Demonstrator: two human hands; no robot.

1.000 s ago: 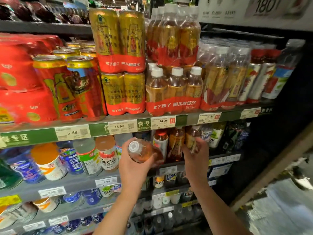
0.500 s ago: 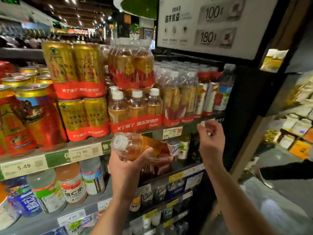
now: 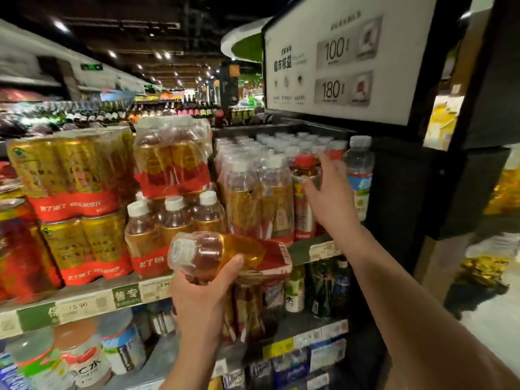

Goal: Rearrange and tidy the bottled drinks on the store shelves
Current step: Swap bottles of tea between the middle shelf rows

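The left hand [image 3: 201, 299] is holding a shrink-wrapped amber plastic bottle with a white cap [image 3: 225, 256] sideways in front of the shelf [image 3: 84, 302], its grip wrapped around it. The right hand [image 3: 329, 192] is touching a red-capped amber bottle [image 3: 305, 175] standing on that shelf, grip curling around its shoulder.

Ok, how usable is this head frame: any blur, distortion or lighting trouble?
Head view: wide-angle bending bows the shelf edge and sign; the edges smear, with the right-side aisle blurred and overexposed; the ceiling is dark with point lights; the plastic wrap throws glare. The left hand with its amber bottle and the right hand at the red-capped bottle read clearly enough.
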